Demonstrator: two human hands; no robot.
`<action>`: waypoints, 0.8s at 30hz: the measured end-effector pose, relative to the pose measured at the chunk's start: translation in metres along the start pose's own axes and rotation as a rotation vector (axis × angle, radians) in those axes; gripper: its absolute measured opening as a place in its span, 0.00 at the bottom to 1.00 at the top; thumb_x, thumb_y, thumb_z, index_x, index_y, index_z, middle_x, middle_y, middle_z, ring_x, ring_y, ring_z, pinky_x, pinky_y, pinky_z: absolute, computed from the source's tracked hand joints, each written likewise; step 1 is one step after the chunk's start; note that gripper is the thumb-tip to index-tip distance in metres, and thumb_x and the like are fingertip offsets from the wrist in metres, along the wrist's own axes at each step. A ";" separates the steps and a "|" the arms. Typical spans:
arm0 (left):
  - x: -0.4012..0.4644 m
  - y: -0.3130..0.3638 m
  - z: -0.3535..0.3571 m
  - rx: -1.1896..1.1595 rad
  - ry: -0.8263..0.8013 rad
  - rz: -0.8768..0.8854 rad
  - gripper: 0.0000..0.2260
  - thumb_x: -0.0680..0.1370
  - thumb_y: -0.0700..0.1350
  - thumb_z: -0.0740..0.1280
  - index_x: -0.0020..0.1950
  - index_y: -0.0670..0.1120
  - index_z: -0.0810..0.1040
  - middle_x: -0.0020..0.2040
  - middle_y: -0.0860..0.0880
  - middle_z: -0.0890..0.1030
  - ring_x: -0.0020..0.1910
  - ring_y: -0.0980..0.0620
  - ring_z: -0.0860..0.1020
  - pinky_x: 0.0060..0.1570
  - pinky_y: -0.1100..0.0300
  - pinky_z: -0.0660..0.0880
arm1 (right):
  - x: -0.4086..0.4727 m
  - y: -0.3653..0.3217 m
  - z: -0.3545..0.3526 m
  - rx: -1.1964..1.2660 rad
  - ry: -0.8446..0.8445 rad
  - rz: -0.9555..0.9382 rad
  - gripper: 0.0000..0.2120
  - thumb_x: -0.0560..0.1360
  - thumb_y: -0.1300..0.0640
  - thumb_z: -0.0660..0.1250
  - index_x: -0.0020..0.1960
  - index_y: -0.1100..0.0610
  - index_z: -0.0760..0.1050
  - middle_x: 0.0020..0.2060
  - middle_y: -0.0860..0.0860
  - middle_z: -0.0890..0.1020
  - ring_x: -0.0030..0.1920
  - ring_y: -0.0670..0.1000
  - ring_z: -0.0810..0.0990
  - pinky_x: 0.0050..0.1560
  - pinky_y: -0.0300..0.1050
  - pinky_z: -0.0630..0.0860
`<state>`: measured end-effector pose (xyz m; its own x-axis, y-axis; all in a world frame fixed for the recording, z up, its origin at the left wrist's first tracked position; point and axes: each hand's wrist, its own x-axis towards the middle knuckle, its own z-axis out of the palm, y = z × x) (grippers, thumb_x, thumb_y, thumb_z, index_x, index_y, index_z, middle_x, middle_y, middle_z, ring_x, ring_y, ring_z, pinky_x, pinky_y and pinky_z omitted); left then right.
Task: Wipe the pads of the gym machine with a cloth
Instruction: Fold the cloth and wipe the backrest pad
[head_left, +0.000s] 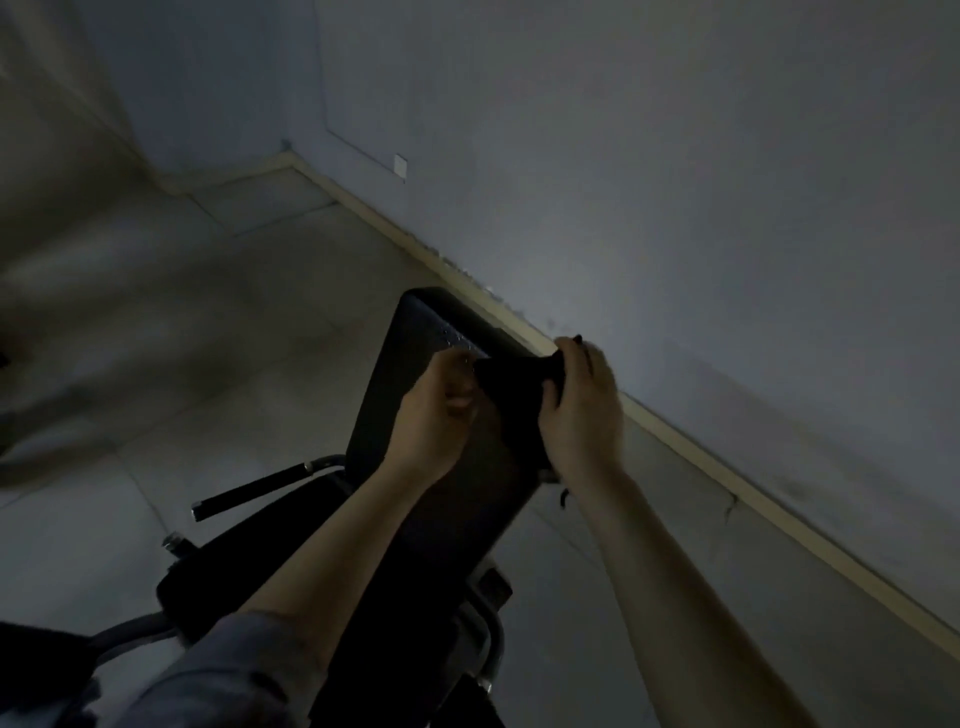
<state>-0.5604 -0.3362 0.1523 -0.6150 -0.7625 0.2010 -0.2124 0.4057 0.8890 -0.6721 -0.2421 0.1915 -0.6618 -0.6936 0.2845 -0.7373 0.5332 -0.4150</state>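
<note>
Your forearms reach out over the long pad (415, 467), which runs away from you, both your left hand (434, 415) and right hand (582, 410) gripping the dark cloth (511, 382) stretched across its far end.

Dim room; both hands are holding a dark cloth (511, 382) stretched over the upper part of a long black pad (415, 415). Left hand (434, 421) is pinching one end, right hand (582, 410) is gripping the other at the pad's wall-side edge. A black handle (260, 488) is jutting left below, over tiled floor (208, 312).
</note>
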 end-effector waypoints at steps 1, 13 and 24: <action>0.009 -0.012 0.005 0.053 0.026 -0.052 0.22 0.76 0.36 0.66 0.68 0.47 0.67 0.55 0.49 0.75 0.51 0.52 0.78 0.45 0.69 0.73 | 0.003 0.004 0.015 -0.078 -0.085 0.029 0.25 0.78 0.54 0.60 0.73 0.60 0.61 0.70 0.59 0.66 0.69 0.58 0.66 0.67 0.49 0.66; 0.101 -0.084 0.006 -0.288 0.248 -0.497 0.20 0.83 0.52 0.49 0.73 0.48 0.62 0.70 0.48 0.68 0.68 0.52 0.67 0.61 0.64 0.62 | 0.110 -0.012 0.081 -0.222 -0.443 -0.302 0.34 0.78 0.39 0.52 0.75 0.62 0.53 0.70 0.61 0.64 0.67 0.59 0.67 0.63 0.51 0.68; 0.108 -0.095 -0.002 -0.473 0.108 -0.577 0.39 0.68 0.76 0.50 0.70 0.53 0.68 0.67 0.53 0.73 0.69 0.52 0.69 0.72 0.50 0.62 | 0.170 -0.055 0.133 -0.097 -0.527 -0.443 0.29 0.77 0.42 0.58 0.72 0.57 0.61 0.72 0.56 0.64 0.70 0.57 0.63 0.67 0.52 0.65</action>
<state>-0.6047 -0.4585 0.0904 -0.4219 -0.8435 -0.3325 -0.1146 -0.3142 0.9424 -0.7256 -0.4537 0.1482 -0.1590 -0.9855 -0.0587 -0.9478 0.1690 -0.2706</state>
